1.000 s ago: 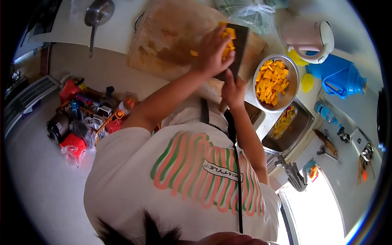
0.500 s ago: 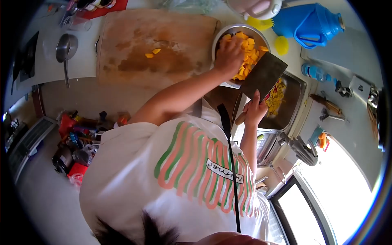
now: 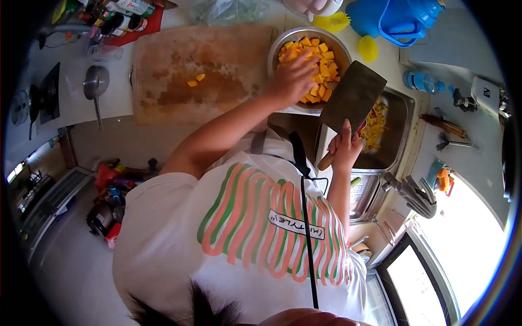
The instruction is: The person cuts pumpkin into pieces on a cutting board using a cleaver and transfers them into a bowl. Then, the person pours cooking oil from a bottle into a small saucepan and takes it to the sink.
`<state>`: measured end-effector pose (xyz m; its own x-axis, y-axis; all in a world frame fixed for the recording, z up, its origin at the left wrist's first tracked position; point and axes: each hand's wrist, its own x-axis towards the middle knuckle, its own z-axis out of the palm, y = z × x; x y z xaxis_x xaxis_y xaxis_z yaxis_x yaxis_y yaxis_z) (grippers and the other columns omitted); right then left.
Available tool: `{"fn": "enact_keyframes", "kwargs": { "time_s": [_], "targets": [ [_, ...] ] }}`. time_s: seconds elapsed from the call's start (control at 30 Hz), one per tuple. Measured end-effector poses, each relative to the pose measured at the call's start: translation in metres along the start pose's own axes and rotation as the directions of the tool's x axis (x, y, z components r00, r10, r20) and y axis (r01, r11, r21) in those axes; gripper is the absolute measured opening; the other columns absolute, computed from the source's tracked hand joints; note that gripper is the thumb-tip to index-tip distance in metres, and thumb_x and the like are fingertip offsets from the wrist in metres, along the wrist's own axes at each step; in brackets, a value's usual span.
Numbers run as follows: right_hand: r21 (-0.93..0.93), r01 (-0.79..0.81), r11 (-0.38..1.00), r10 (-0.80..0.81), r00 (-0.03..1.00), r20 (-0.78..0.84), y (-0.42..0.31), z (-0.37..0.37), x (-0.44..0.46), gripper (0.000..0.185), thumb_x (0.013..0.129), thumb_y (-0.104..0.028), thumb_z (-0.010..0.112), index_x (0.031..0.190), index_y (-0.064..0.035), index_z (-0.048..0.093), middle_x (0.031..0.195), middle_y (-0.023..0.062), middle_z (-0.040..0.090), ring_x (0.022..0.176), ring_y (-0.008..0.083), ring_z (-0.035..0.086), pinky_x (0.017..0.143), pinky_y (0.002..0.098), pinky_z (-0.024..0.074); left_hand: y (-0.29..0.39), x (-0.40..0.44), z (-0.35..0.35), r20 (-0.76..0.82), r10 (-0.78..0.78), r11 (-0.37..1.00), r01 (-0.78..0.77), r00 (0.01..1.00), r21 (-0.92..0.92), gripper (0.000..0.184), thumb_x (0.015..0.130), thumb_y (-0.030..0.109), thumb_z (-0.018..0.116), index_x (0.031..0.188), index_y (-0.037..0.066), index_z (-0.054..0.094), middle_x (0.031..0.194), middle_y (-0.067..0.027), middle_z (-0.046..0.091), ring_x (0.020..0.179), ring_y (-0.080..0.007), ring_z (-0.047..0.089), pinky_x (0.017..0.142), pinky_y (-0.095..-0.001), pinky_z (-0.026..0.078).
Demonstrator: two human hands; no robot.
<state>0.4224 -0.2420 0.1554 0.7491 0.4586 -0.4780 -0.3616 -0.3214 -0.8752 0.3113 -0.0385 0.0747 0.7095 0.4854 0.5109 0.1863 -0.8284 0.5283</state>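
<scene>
Clock directions are taken from the metal bowl. Out at nine o'clock, a saucepan stands on the worktop, handle pointing to six. Next, also at nine, lies a worn wooden cutting board, with a couple of small orange pieces near its middle. The left hand comes over the bowl's rim from eight o'clock, fingers spread wide over the orange chunks heaped inside; its palm is hidden. The right hand, at five, is closed round the handle of a cleaver, whose broad blade is raised at four and overlaps the rim in view; I cannot tell whether they touch. Beyond the blade, at four, yellow scraps lie in the sink. A blue jug is at two.
</scene>
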Motion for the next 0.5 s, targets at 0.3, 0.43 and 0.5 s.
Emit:
{"fn": "enact_keyframes", "kwargs": {
  "time_s": [0.3, 0.43, 0.5],
  "targets": [
    [0.339, -0.197, 0.92, 0.142, 0.973, 0.181, -0.001, -0.027, 0.019, 0.031, 0.1, -0.03, 0.052, 0.075, -0.0174, 0.039, 0.047, -0.0062, 0.027, 0.037, 0.009, 0.029, 0.041, 0.028, 0.029, -0.088, -0.132, -0.116, -0.358, -0.619, 0.384, 0.667, 0.699, 0.638, 0.03, 0.096, 0.04, 0.058, 0.114, 0.016, 0.062, 0.117, -0.0115, 0.057, 0.106, -0.032, 0.053, 0.089, -0.0457, 0.043],
    [0.421, -0.195, 0.886, 0.134, 0.976, 0.169, 0.014, -0.051, 0.04, 0.033, 0.1, -0.035, 0.055, 0.076, -0.0159, 0.042, 0.048, -0.006, 0.027, 0.039, 0.0089, 0.029, 0.043, 0.0276, 0.0276, -0.124, -0.166, -0.116, -0.169, -0.524, 0.623, 0.511, 0.835, 0.592, 0.025, 0.09, 0.039, 0.065, 0.096, 0.014, 0.062, 0.09, -0.0086, 0.062, 0.082, -0.0307, 0.059, 0.069, -0.0416, 0.049],
    [0.377, -0.227, 0.898, 0.165, 0.968, 0.189, 0.023, -0.07, 0.057, 0.035, 0.099, -0.035, 0.058, 0.074, -0.0166, 0.04, 0.048, -0.0059, 0.028, 0.039, 0.0087, 0.03, 0.042, 0.0274, 0.0274, -0.128, -0.167, -0.117, -0.199, -0.419, 0.654, 0.447, 0.886, 0.61, 0.025, 0.089, 0.037, 0.068, 0.086, 0.014, 0.059, 0.079, -0.0088, 0.059, 0.07, -0.0309, 0.057, 0.06, -0.041, 0.049]
  ]
}}
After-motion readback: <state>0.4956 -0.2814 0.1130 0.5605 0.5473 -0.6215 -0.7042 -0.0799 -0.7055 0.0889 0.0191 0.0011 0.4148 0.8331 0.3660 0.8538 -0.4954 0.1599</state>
